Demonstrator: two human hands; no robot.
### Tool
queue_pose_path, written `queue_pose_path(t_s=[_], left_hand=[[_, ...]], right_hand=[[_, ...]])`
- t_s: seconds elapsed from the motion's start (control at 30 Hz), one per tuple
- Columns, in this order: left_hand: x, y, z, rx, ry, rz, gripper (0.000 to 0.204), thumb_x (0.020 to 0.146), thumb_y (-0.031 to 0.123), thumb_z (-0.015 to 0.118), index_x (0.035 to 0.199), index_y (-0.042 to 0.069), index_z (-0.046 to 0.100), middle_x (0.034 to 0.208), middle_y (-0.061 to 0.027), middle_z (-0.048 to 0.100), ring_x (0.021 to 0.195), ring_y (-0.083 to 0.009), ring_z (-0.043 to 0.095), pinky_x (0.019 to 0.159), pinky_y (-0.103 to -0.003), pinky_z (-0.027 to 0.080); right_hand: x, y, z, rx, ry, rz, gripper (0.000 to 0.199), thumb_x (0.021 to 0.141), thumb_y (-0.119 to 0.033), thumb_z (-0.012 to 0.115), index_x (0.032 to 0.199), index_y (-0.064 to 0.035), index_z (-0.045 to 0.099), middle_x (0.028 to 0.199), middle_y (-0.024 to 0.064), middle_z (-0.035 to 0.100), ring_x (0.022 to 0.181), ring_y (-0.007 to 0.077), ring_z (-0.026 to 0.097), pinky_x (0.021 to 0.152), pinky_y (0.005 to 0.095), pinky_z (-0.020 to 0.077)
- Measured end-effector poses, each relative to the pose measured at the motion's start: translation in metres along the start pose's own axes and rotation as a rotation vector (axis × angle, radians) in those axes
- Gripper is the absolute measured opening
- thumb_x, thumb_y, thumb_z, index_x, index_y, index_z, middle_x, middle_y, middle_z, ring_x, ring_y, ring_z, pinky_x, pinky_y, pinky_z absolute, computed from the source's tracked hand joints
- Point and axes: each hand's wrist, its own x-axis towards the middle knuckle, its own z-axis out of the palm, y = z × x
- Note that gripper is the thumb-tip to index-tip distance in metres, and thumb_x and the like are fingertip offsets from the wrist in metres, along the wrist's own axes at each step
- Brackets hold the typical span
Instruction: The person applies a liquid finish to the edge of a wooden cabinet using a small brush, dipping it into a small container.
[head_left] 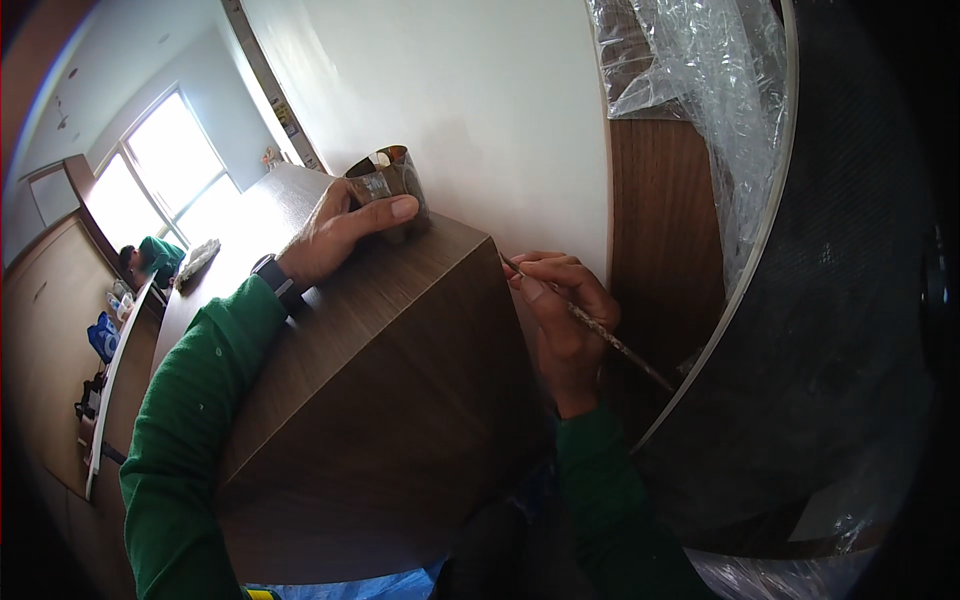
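My left hand point(335, 228) is wrapped round a small, stained, see-through cup point(403, 178) with a brownish tint, which stands on the top of a dark wood-grain cabinet point(385, 400). A dark watch point(278, 281) is on that wrist. Beside the cabinet's far right corner, my right hand point(568, 325) pinches a thin paintbrush point(632, 355) with a speckled handle. Its tip points up and left, close to the cabinet's vertical edge; whether it touches cannot be made out. What the cup holds is hidden.
A white wall panel point(450, 90) rises behind the cabinet. To the right are a wood-grain panel point(660, 200), clear plastic sheeting point(745, 130) and a large dark panel point(820, 320) with a pale edge. Another person point(160, 258) in green is at the far left, near a window point(165, 150).
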Motion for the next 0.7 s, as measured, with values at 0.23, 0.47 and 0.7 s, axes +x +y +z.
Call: queue_pose_path(t_s=[0.23,0.47,0.7], left_hand=[[-0.001,0.006,-0.001,0.028,-0.057,-0.05,0.1,0.08,0.058,0.076,0.15,0.0,0.035,0.133,-0.0133,0.056,0.125,-0.0244,0.052,0.111,-0.039,0.037],[-0.003,-0.001,0.008,0.044,0.127,0.02,0.072,0.08,0.059,0.076,0.113,-0.005,0.064,0.1,-0.0109,0.067,0.096,-0.0181,0.062,0.09,-0.029,0.047],[0.001,0.001,-0.002,0.038,-0.037,-0.047,0.103,0.08,0.056,0.075,0.154,0.001,0.031,0.131,-0.0121,0.056,0.124,-0.0237,0.052,0.11,-0.038,0.038]], right_hand=[[-0.006,0.005,-0.006,-0.051,0.007,0.043,0.011,0.09,0.004,0.066,0.1,0.0036,0.07,0.102,0.0104,0.069,0.09,0.0125,0.066,0.081,0.0254,0.0537],[-0.004,0.001,0.002,-0.027,0.036,0.03,0.011,0.09,0.005,0.064,0.1,0.0034,0.07,0.1,0.0097,0.069,0.088,0.0115,0.065,0.078,0.0246,0.0527],[-0.008,0.007,-0.003,-0.03,0.042,0.043,0.011,0.09,0.006,0.064,0.1,0.0036,0.069,0.1,0.0099,0.068,0.088,0.0114,0.065,0.077,0.0244,0.0525]])
